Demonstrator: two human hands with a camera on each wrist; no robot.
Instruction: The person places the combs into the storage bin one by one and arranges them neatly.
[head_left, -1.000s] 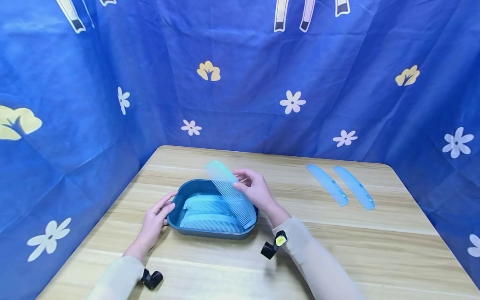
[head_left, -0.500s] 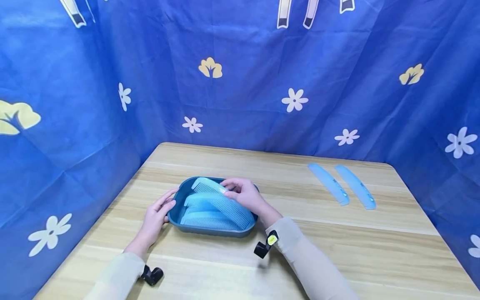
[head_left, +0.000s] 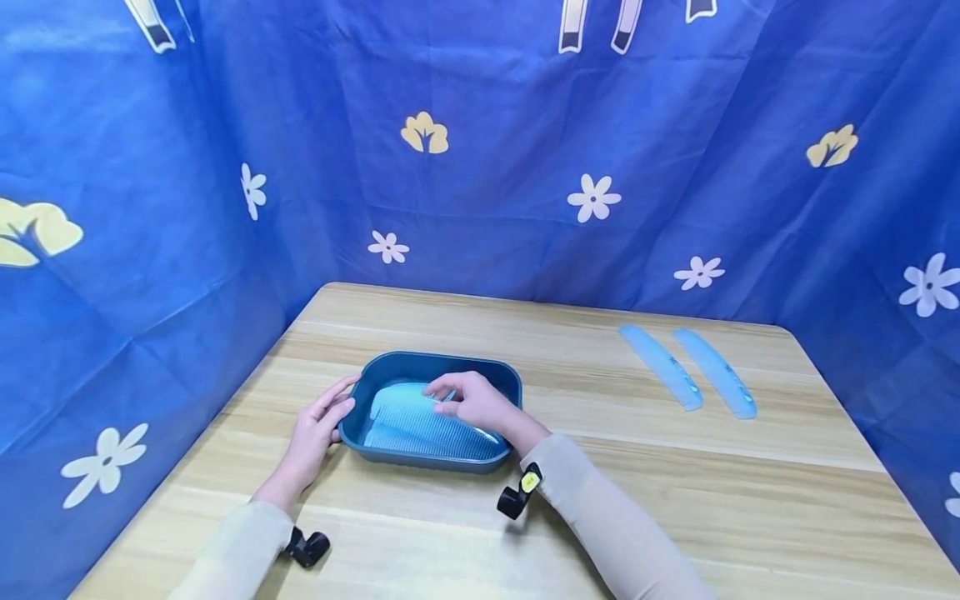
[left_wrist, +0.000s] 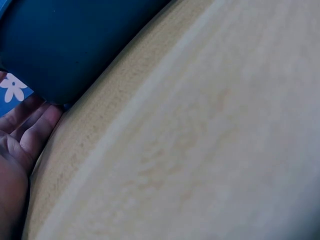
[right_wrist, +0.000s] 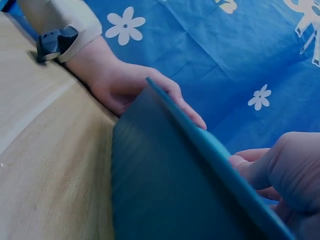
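Note:
A dark teal plastic box (head_left: 427,461) stands on the wooden table, with several translucent blue combs (head_left: 420,429) lying overlapped inside it. My left hand (head_left: 317,425) grips the box at its left end. In the left wrist view, its fingers (left_wrist: 37,125) reach against the underside corner of the box wall (left_wrist: 75,45). Over the right part of the box is my right hand (head_left: 476,404), its thumb and fingers parted just above the combs and holding nothing. The right wrist view has the near box wall (right_wrist: 155,170) covering the combs, with the right fingertips (right_wrist: 242,159) showing past the rim.
Two more blue combs, a left one (head_left: 660,367) and a right one (head_left: 716,372), lie slanted side by side on the table (head_left: 675,500) at the back right. A blue patterned cloth (head_left: 495,167) hangs behind the table and along both sides.
The right hand has lowered a comb into the box onto the others and let go of it. The left hand has kept its grip on the box's left end.

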